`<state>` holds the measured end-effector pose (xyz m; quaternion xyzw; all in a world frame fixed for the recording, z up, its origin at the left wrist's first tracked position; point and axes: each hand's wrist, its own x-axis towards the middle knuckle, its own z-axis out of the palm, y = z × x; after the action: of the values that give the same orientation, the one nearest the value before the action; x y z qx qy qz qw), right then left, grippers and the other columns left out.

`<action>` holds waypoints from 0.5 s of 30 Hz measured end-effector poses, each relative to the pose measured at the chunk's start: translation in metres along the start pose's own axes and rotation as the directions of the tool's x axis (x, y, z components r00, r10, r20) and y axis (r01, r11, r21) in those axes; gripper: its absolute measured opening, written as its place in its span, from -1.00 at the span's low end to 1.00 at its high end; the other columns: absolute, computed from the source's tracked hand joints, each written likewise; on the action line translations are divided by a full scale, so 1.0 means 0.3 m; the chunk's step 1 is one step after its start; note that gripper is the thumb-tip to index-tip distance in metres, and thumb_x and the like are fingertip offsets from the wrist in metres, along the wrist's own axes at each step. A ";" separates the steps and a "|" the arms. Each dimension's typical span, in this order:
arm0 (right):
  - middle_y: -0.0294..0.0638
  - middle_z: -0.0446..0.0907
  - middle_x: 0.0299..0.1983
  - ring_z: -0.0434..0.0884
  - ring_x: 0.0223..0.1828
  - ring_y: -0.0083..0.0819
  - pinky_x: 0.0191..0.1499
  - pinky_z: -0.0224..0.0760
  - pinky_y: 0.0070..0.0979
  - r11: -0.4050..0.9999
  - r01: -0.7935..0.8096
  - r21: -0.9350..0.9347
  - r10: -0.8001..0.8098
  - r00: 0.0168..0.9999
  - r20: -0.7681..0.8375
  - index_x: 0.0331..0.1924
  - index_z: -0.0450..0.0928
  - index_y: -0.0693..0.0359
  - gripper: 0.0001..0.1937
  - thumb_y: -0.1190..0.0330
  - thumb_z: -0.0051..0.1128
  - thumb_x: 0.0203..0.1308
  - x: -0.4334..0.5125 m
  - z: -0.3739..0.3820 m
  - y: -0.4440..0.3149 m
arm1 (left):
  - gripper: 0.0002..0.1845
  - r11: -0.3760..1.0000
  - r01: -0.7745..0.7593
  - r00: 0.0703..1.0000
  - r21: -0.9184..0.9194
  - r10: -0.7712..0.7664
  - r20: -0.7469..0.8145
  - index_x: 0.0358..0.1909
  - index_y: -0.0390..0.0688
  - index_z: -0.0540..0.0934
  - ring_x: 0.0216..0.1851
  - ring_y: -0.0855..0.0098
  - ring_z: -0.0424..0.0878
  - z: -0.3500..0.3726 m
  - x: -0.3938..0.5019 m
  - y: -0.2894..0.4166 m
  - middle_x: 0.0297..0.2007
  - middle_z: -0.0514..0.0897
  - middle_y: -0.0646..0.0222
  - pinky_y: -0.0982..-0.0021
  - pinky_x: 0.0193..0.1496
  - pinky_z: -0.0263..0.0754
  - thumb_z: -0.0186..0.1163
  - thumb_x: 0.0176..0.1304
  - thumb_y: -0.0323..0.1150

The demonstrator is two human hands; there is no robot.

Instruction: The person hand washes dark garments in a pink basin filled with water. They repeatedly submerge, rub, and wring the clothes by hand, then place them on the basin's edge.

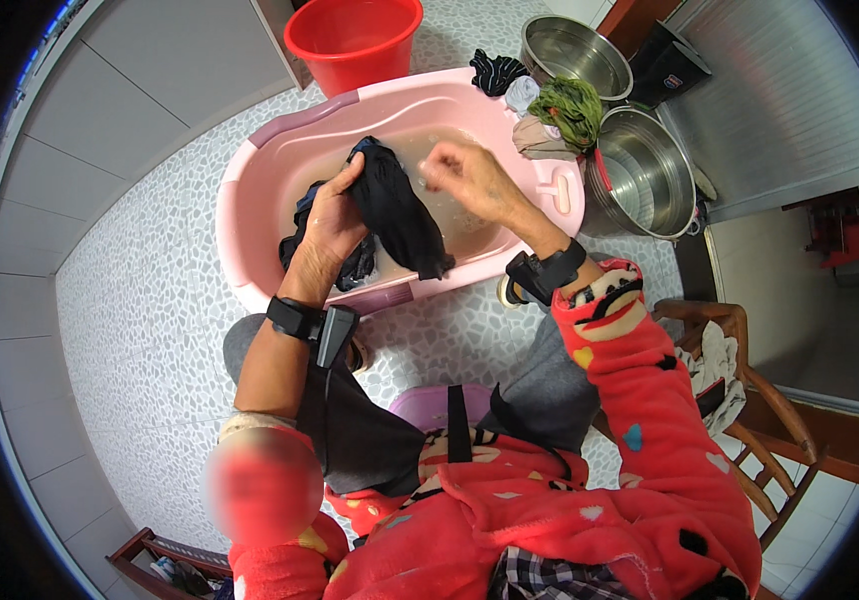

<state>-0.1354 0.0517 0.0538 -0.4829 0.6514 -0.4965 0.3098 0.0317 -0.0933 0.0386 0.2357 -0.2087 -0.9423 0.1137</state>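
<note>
My left hand (pixel 336 214) grips a wet black cloth garment (pixel 402 206) over the pink plastic tub (pixel 238 240). The cloth hangs down from the thumb and fingers towards the tub's near rim. My right hand (pixel 471 180) is lifted to the right of the cloth, apart from it. Motion blurs its curled fingers, and whether they hold anything is unclear. Cloudy, slightly sudsy water (pixel 467 221) fills the bottom of the tub. More dark wet clothing (pixel 358 264) lies in the tub's left part, partly hidden behind my left hand and wrist.
Several wrung cloths, including a green one (pixel 568 109), rest at the tub's right end. Past them stand two steel pots (pixel 647 169). A red bucket (pixel 354 45) stands behind the tub. A wooden chair (pixel 774 397) is close on my right. Below me shows a purple plastic seat (pixel 418 409).
</note>
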 end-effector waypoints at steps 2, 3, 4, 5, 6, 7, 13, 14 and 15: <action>-0.37 0.46 -0.51 0.44 -0.45 -0.64 -0.34 0.34 -0.57 0.991 -0.094 0.093 0.080 0.985 0.152 -0.32 0.50 0.29 -0.71 0.20 0.04 0.38 -0.017 0.012 -0.020 | -0.58 0.999 -0.021 0.997 -0.036 0.023 0.077 0.10 -0.25 0.50 0.05 0.26 0.59 -0.013 -0.004 0.000 0.03 0.63 0.19 0.21 0.22 0.40 0.03 0.42 -0.13; -0.41 0.45 -0.50 0.43 -0.44 -0.66 -0.33 0.33 -0.59 0.980 -0.129 0.151 0.089 0.965 0.247 -0.31 0.51 0.28 -0.71 0.19 0.02 0.39 -0.025 0.012 -0.029 | -0.58 0.998 -0.049 0.994 -0.039 0.053 0.094 0.10 -0.24 0.51 0.06 0.26 0.58 -0.019 -0.009 -0.002 0.04 0.62 0.19 0.20 0.23 0.40 0.01 0.43 -0.12; -0.45 0.43 -0.44 0.41 -0.37 -0.69 -0.27 0.32 -0.65 0.970 -0.137 0.203 0.082 0.963 0.255 -0.26 0.52 0.27 -0.72 0.19 0.02 0.40 -0.026 0.021 -0.036 | -0.58 0.997 -0.033 0.989 -0.071 0.043 0.145 0.11 -0.25 0.50 0.06 0.25 0.58 -0.022 -0.013 -0.002 0.05 0.62 0.18 0.19 0.24 0.40 -0.01 0.43 -0.13; -0.45 0.43 -0.42 0.40 -0.35 -0.70 -0.25 0.31 -0.66 0.956 -0.146 0.254 0.073 0.959 0.275 -0.24 0.52 0.27 -0.73 0.20 0.02 0.40 -0.031 0.022 -0.042 | -0.57 0.997 -0.030 0.994 -0.065 0.037 0.104 0.11 -0.25 0.49 0.06 0.24 0.58 -0.025 -0.018 -0.003 0.06 0.61 0.18 0.19 0.24 0.40 -0.01 0.43 -0.13; -0.46 0.43 -0.40 0.39 -0.33 -0.71 -0.24 0.30 -0.66 0.942 -0.171 0.288 0.080 0.950 0.302 -0.22 0.52 0.26 -0.74 0.20 0.02 0.40 -0.029 0.027 -0.048 | -0.57 0.997 -0.028 0.992 -0.069 0.036 0.119 0.12 -0.26 0.49 0.07 0.24 0.58 -0.026 -0.021 0.000 0.06 0.61 0.17 0.19 0.24 0.39 -0.01 0.44 -0.14; -0.47 0.43 -0.38 0.38 -0.31 -0.72 -0.22 0.29 -0.67 0.926 -0.196 0.323 0.099 0.951 0.294 -0.21 0.52 0.26 -0.75 0.21 0.03 0.40 -0.030 0.030 -0.053 | -0.57 0.997 -0.019 0.987 -0.079 0.031 0.159 0.12 -0.26 0.49 0.07 0.23 0.58 -0.027 -0.023 0.004 0.07 0.61 0.16 0.19 0.25 0.39 -0.02 0.44 -0.14; -0.39 0.57 -0.23 0.50 -0.20 -0.69 -0.10 0.39 -0.64 0.891 -0.160 0.424 0.161 0.986 0.034 -0.11 0.55 0.26 -0.72 0.20 -0.02 0.42 0.013 -0.038 -0.052 | -0.56 0.981 -0.049 0.982 0.186 0.081 -0.172 0.11 -0.30 0.49 0.03 0.24 0.60 -0.014 -0.029 0.084 0.02 0.63 0.14 0.22 0.20 0.44 0.05 0.40 -0.15; -0.34 0.61 -0.20 0.56 -0.17 -0.65 -0.06 0.43 -0.62 0.797 -0.129 0.590 0.185 0.982 -0.035 -0.11 0.57 0.27 -0.74 0.24 -0.02 0.41 0.015 -0.065 -0.042 | -0.57 0.950 -0.077 0.975 0.302 0.136 -0.178 0.06 -0.31 0.53 -0.01 0.30 0.62 -0.013 -0.035 0.097 -0.04 0.66 0.19 0.29 0.16 0.47 0.11 0.37 -0.15; -0.31 0.62 -0.22 0.60 -0.19 -0.59 -0.07 0.48 -0.58 0.708 -0.056 0.705 0.151 0.986 -0.073 -0.12 0.57 0.28 -0.74 0.25 -0.02 0.41 0.021 -0.090 -0.032 | -0.58 0.921 -0.087 0.982 0.381 0.143 -0.121 0.04 -0.30 0.54 -0.03 0.32 0.63 -0.013 -0.044 0.107 -0.05 0.66 0.21 0.31 0.15 0.48 0.12 0.37 -0.15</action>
<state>-0.1584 0.0546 0.0718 -0.2604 0.4591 -0.7171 0.4552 0.0487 -0.1189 0.0552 0.3091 -0.3887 -0.8571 0.1369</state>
